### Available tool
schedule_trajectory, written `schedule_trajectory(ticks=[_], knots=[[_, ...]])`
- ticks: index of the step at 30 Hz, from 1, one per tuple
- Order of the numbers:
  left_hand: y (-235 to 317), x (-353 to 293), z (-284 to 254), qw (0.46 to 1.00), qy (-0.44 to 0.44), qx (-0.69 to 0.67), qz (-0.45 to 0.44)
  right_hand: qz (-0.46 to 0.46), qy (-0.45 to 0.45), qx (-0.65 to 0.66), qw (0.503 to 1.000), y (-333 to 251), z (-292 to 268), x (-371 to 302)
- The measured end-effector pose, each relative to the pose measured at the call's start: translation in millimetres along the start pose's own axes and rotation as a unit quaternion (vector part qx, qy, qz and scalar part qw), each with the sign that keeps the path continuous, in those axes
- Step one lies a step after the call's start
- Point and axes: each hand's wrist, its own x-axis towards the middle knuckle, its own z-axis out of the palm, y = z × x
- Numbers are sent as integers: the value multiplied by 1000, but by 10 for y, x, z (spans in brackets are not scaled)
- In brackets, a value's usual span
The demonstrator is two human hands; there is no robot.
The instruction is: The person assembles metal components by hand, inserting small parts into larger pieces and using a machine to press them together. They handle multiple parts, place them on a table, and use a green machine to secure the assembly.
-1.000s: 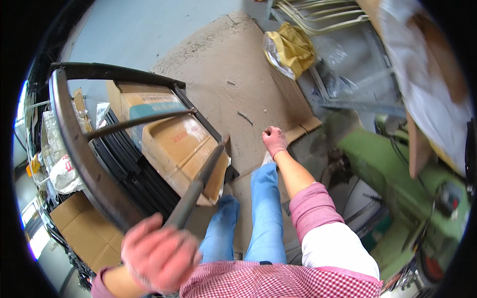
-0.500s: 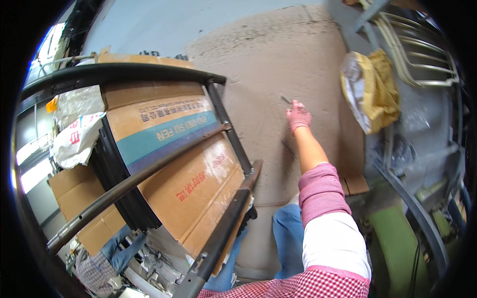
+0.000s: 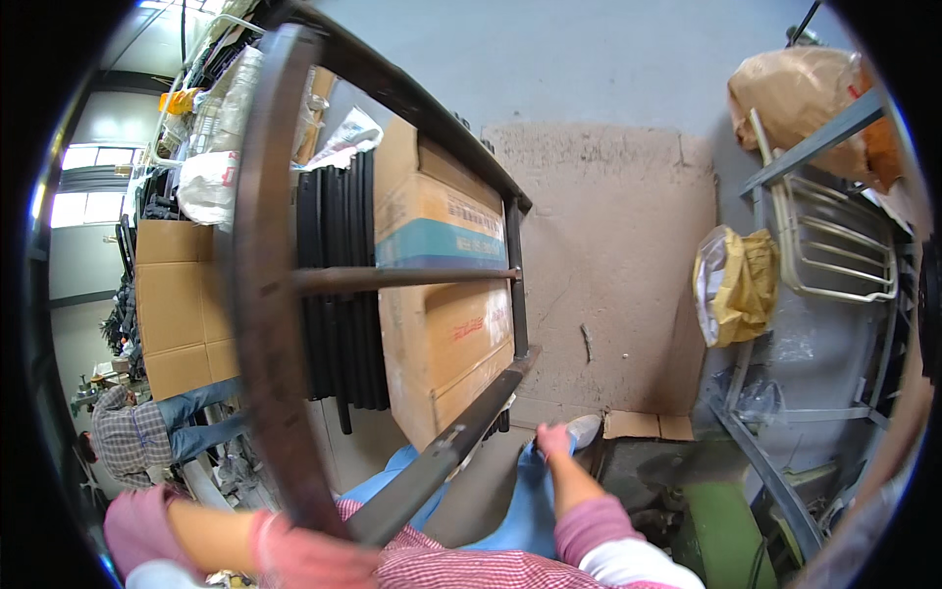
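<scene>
My left hand [image 3: 314, 558], in a pink glove, is at the lower left, over the near corner of a dark metal tube frame [image 3: 412, 278]. Motion blurs its fingers, so its grip on the frame does not show. The frame stands tilted in front of me, its nearest tube large and smeared. By my right knee is my right hand [image 3: 555, 439], also gloved in pink. Its fingers look curled in; whether anything is inside them is hidden. Farther ahead, a short thin dark rod [image 3: 587, 342] lies on the flattened cardboard [image 3: 608, 226].
Behind the frame stand a printed cardboard box [image 3: 446, 314] and a stack of black tubes [image 3: 339, 285]. To the right are a yellow sack [image 3: 743, 285], a pale metal rack [image 3: 839, 240] and a green machine part [image 3: 721, 520]. Another person [image 3: 132, 442] is at far left.
My right hand has drawn back from the cardboard to beside my knee. My left hand has come into view at the frame. The view has turned, and the frame now looms closer.
</scene>
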Motion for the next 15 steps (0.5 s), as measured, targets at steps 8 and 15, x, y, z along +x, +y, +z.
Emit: schedule_trajectory(ticks=[8,15], knots=[[63,162,-345,979,124,-19,-161,72,120,514,846,-283,-1006,-3087],[807,244,-318,954,210,109,-183,-348,563,67,747,-700,-2989,-7509]])
